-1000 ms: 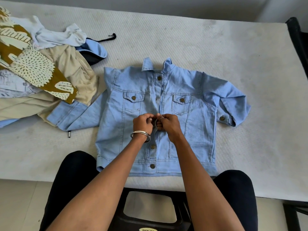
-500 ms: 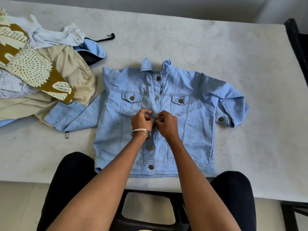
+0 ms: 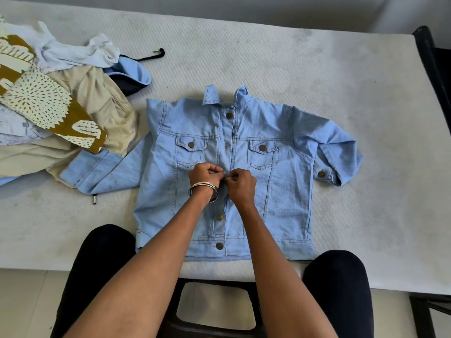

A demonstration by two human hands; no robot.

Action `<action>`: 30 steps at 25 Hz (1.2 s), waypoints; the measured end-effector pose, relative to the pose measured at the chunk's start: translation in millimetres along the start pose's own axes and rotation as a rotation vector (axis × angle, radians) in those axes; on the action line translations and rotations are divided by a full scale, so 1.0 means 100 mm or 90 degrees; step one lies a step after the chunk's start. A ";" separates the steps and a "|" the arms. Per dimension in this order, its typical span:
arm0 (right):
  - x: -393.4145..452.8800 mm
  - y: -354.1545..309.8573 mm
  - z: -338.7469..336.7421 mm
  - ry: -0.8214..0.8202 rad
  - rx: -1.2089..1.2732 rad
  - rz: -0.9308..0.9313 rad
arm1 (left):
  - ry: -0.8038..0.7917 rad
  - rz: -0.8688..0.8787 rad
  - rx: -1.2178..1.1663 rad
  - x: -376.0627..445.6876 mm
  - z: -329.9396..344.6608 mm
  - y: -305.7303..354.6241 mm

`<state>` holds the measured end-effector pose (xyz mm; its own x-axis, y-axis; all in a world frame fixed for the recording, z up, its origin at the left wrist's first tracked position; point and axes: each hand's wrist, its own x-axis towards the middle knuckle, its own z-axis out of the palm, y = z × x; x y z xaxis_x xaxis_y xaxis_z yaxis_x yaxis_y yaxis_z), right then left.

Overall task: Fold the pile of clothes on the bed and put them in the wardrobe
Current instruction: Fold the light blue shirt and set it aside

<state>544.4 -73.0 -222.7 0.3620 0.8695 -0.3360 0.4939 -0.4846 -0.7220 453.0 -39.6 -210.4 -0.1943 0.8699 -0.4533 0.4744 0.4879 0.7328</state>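
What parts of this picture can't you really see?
1. Head view: the button under the left hand and right hand on the denim jacket; the fingers cover it.
2. Head view: the pile of clothes runs off the left edge, so how many pieces it holds is unclear.
3. Head view: the jacket's left sleeve cuff tucks partly under that pile.
4. The wardrobe is nowhere in view.

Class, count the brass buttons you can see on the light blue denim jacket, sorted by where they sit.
Light blue denim jacket
front placket buttons: 4
chest pocket flap buttons: 2
cuff buttons: 1
Total: 7
Any under the left hand or right hand are hidden.
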 end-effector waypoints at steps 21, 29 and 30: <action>0.01 0.18 0.04 -0.011 0.136 0.001 | -0.165 -0.034 0.018 0.29 0.06 -0.30; 0.12 0.19 -0.04 -0.125 0.247 0.052 | 0.030 0.143 0.094 -0.01 0.13 -0.12; 0.12 0.20 -0.04 -0.127 0.256 0.052 | 0.039 0.129 0.110 -0.01 0.15 -0.12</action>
<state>562.0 -72.7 -238.3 0.2082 0.8504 -0.4831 0.1099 -0.5112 -0.8524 460.2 -47.7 -226.3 -0.1295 0.9537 -0.2716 0.6475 0.2887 0.7053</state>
